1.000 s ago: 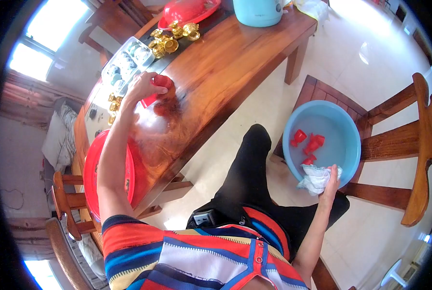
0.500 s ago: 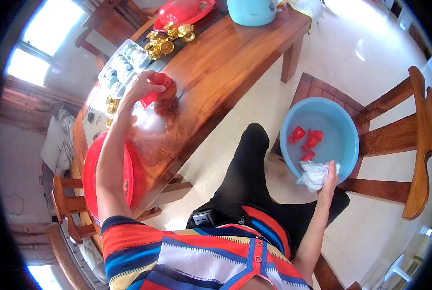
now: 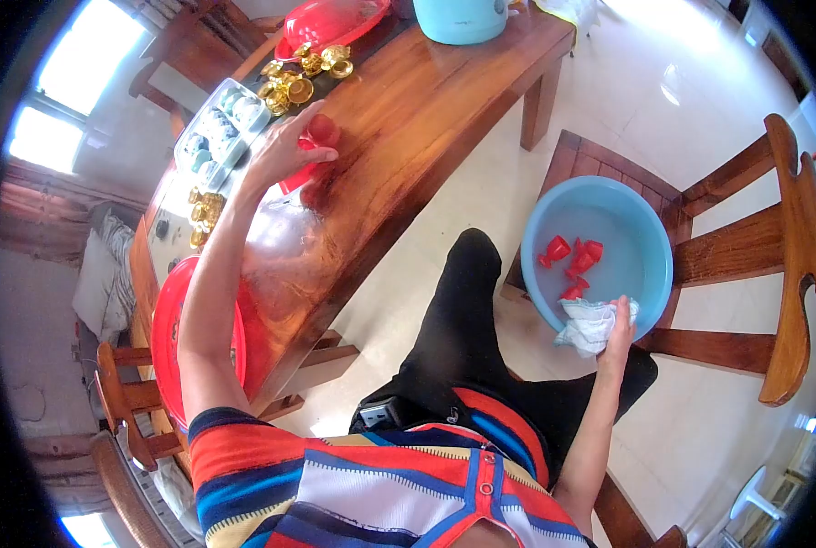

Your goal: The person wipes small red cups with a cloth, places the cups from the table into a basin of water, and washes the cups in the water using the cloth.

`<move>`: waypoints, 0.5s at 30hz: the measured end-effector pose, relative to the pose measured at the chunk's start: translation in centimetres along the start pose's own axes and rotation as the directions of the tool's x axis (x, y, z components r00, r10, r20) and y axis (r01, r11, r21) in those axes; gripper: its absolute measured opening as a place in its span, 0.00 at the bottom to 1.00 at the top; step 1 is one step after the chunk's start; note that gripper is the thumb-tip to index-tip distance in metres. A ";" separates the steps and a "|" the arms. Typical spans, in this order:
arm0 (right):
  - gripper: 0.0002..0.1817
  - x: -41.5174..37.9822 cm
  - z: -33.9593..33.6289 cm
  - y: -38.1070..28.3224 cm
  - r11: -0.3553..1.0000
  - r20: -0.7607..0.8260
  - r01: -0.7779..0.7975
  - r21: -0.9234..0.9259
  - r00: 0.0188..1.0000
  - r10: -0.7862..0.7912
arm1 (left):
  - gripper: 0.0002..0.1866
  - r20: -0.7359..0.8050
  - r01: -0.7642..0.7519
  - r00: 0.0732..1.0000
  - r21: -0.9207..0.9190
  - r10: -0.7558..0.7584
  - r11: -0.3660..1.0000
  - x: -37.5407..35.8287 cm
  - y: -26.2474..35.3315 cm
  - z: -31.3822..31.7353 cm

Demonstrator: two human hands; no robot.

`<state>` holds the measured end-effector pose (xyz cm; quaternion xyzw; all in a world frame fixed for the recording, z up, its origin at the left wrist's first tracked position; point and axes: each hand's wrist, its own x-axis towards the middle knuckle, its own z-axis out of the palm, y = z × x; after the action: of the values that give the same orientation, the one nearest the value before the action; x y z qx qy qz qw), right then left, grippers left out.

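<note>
In the head view, we see the left hand (image 3: 283, 157) unclenched, thumb and fingers spread about a partly hidden red goblet (image 3: 322, 131) on the wooden table (image 3: 408, 119), whose flat top likely gives it steady footing. The right hand (image 3: 619, 343) grasps a bunched white cloth (image 3: 586, 326) at the near rim of the blue basin (image 3: 656, 247), perhaps to keep drips inside. That basin, on a chair seat (image 3: 561, 178) probably for easy reach, holds three red goblets (image 3: 588, 256) in what looks like cloudy water. We cannot identify the patterned pieces (image 3: 216, 128) in the divided clear box (image 3: 263, 124).
</note>
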<state>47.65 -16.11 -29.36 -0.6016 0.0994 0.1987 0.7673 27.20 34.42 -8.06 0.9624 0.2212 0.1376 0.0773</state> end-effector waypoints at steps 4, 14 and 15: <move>0.19 0.0 0.1 -0.1 1.000 -0.005 0.001 0.003 1.000 -0.001 | 0.36 0.149 0.023 0.989 -0.028 -0.019 0.999 1.7 0.7 -0.3; 0.18 -0.3 0.4 -0.5 1.000 -0.009 -0.018 -0.012 1.000 0.018 | 0.25 0.246 0.053 0.964 0.183 -0.098 0.982 3.2 3.9 -1.1; 0.18 -0.3 0.4 -0.5 1.000 -0.003 -0.024 -0.008 1.000 0.024 | 0.25 0.246 0.053 0.964 0.183 -0.098 0.982 3.4 3.5 -0.9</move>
<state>47.54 -15.87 -28.64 -0.6037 0.1071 0.2072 0.7624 31.25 32.91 -5.66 0.9660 0.2573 -0.0094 0.0255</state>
